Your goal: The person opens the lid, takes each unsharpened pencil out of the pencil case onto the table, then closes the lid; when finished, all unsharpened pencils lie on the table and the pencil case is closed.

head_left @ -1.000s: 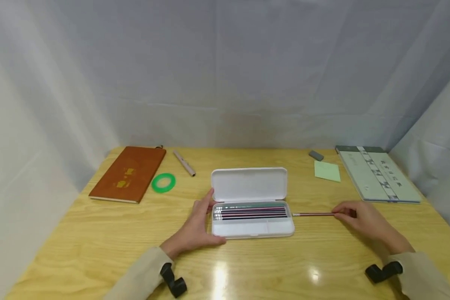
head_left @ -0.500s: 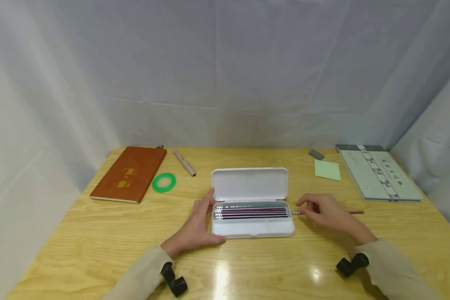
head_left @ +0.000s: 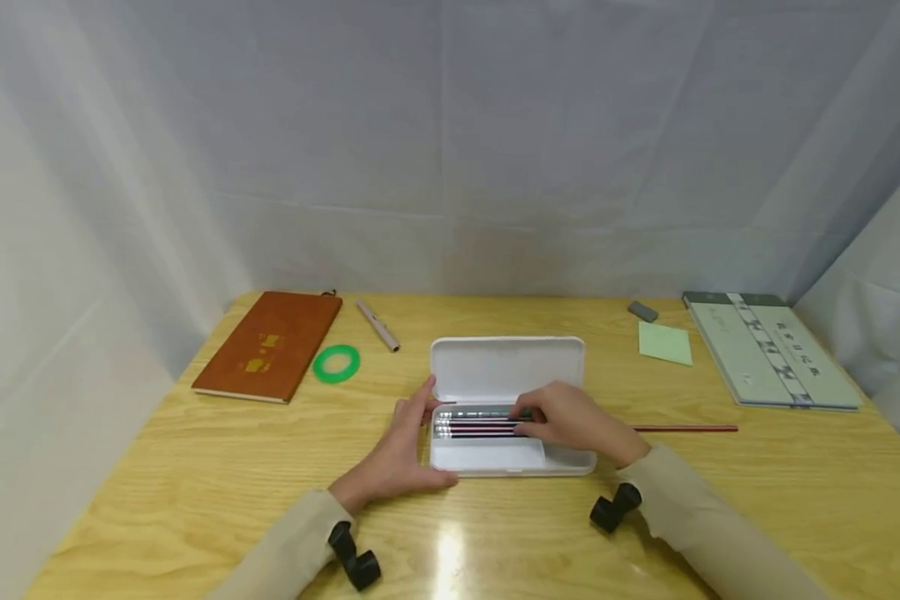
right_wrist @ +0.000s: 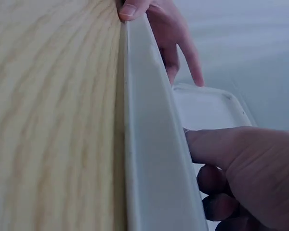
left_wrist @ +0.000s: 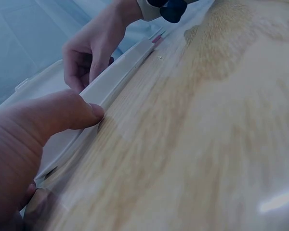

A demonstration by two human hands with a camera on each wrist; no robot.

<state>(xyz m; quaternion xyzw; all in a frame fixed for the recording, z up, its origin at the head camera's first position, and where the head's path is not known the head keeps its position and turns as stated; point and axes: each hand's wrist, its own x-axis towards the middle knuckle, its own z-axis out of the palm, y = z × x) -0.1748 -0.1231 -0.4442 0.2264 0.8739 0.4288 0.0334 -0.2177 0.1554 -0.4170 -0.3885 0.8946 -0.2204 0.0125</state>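
A white pencil case [head_left: 487,455] lies on the table with its lid [head_left: 507,369] standing open behind it. Several striped pencils [head_left: 472,429] with white-ended tips lie side by side in its rear compartment. My left hand [head_left: 397,458] grips the case's left end, thumb on the front wall, fingers behind. My right hand [head_left: 573,421] reaches into the case from the right, thumb and forefinger down at the pencils; I cannot tell whether they pinch one. Its fingertips are hidden behind the case wall in the left wrist view. One loose pencil [head_left: 690,428] lies right of the case, partly behind the right wrist.
On the left are a brown notebook [head_left: 270,346], a green tape ring [head_left: 318,364] and a pale pen [head_left: 378,325]. On the right are a grey eraser [head_left: 642,311], a sticky-note pad [head_left: 665,343] and a light green book [head_left: 765,354]. White curtains surround the table [head_left: 532,542].
My right hand has let go of the pencil on the table right of the case and moved left into the case. The left hand has kept its grip on the case.
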